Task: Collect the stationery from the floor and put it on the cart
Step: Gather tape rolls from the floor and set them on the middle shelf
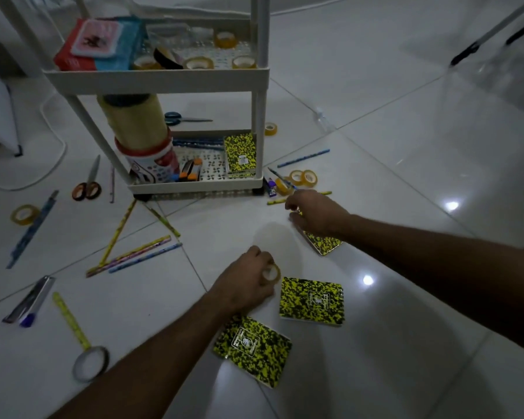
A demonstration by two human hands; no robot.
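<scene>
Fingers of the left hand [245, 282] curl round a clear tape roll [270, 273]; the right hand [315, 213] pinches a yellow-black speckled notebook [322, 241] on the white tiled floor [406, 164], near the white plastic cart [194, 184].

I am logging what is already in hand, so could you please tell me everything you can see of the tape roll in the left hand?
The tape roll is a small ring of clear, yellowish tape with a pale core showing through its round opening. The left hand curls its fingers around it, hiding most of the rim. It is held low over the white tiled floor, its open face turned up towards the camera, beside a yellow-and-black notebook.
</scene>
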